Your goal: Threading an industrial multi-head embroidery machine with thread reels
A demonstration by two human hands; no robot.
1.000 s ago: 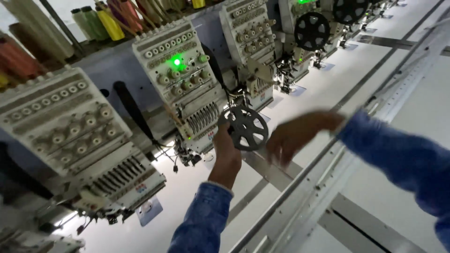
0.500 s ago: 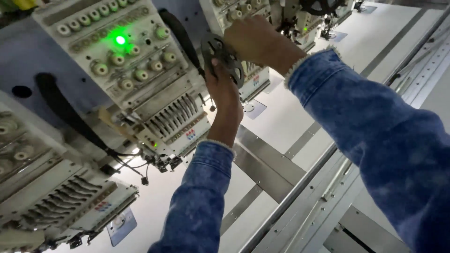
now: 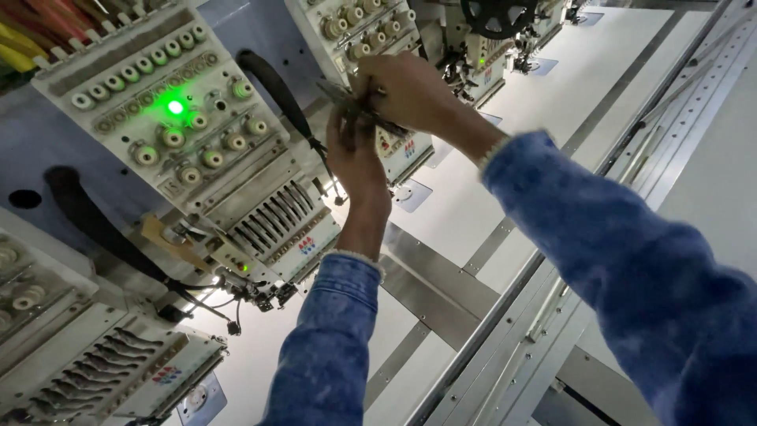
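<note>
Head view, left to right: embroidery head (image 3: 197, 150) with a green lamp (image 3: 175, 106) glowing. Left hand (image 3: 359, 162) and right hand (image 3: 410, 95) are meeting at a dark spoked wheel (image 3: 355, 106), each grip pinching it, raised before the next head. White surface (image 3: 552, 95) is stretching away right, metal rails (image 3: 631, 150) crossing it.

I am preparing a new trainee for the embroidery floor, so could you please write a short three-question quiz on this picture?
1. True or false: both hands grip the dark spoked wheel.
2. What colour is the lit lamp on the nearest full machine head? A red, B green, C blue.
3. Fill in: both sleeves are ___ denim.

Key: 1 true, the left hand from below, the right hand from above. 2 B. 3 blue.
</note>
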